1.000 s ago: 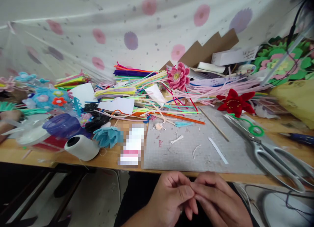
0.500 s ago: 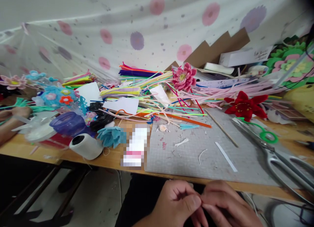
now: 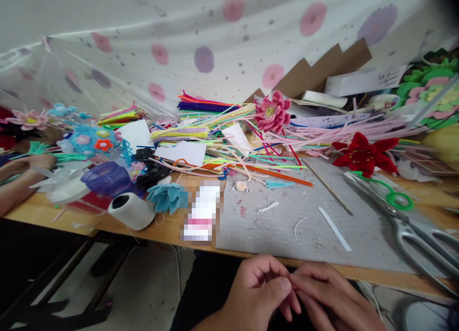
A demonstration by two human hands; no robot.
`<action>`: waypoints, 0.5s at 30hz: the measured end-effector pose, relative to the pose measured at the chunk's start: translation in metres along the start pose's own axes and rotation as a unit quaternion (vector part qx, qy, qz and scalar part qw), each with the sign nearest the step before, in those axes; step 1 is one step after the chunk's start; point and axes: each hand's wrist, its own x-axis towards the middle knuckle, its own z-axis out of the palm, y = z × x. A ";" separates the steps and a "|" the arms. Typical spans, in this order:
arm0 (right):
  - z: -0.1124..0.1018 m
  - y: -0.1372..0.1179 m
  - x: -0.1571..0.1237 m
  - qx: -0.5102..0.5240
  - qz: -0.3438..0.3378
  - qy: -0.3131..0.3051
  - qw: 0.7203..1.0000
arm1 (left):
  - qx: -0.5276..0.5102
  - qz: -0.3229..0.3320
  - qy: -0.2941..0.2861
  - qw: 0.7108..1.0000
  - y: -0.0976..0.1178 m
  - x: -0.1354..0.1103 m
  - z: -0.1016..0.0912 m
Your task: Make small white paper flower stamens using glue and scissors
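Note:
Below the table's front edge, over my dark-clothed lap, my left hand (image 3: 263, 290) and my right hand (image 3: 328, 295) meet at the fingertips. Thumb and fingers of each are pinched together; whatever lies between them is too small or hidden to make out. On the grey cutting mat (image 3: 265, 238) in front of them lie a small bundle of white stems (image 3: 268, 206), a curved white piece (image 3: 298, 227) and a flat white strip (image 3: 334, 229). Large metal scissors (image 3: 401, 218) rest at the mat's right side, with a green ring-shaped piece (image 3: 398, 200) across them.
A heap of coloured pipe cleaners (image 3: 215, 130) runs along the back, with a pink flower (image 3: 272, 112) and a red flower (image 3: 364, 154). A white thread spool (image 3: 132, 211), blue flower (image 3: 167, 197) and purple bowl (image 3: 107, 178) stand left. Another person's hand (image 3: 41, 163) is at far left.
The view has shifted slightly, so the table's things sit a little further right. My fingers have shifted slightly at the pinch, the right hand's fingers lying straighter.

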 end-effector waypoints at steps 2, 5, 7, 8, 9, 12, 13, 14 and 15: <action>0.000 0.000 0.001 -0.013 -0.016 -0.008 1.000 | -0.010 -0.004 0.000 1.000 -0.002 0.000 0.000; 0.000 0.001 0.000 -0.018 -0.022 -0.009 1.000 | 0.000 -0.004 0.000 1.000 -0.001 0.000 0.001; 0.001 0.000 -0.001 -0.020 -0.021 -0.003 1.000 | 0.016 -0.006 0.002 1.000 0.002 -0.001 0.002; 0.001 -0.001 -0.002 -0.021 -0.020 0.002 1.000 | 0.021 -0.008 0.003 1.000 0.003 -0.001 0.002; 0.001 -0.001 -0.004 -0.021 -0.018 0.003 1.000 | 0.022 -0.010 0.003 1.000 0.004 -0.001 0.003; 0.001 -0.003 -0.007 -0.027 -0.014 0.001 1.000 | 0.016 -0.018 -0.002 1.000 0.005 -0.001 0.004; 0.002 -0.003 -0.007 -0.030 -0.014 0.001 0.999 | 0.015 -0.022 -0.001 1.000 0.005 -0.001 0.004; 0.002 -0.003 -0.007 -0.034 -0.014 0.003 0.999 | 0.018 -0.025 0.001 1.000 0.006 -0.001 0.004; 0.002 -0.002 -0.007 -0.038 -0.015 0.007 0.999 | 0.027 -0.027 0.004 0.999 0.007 -0.001 0.005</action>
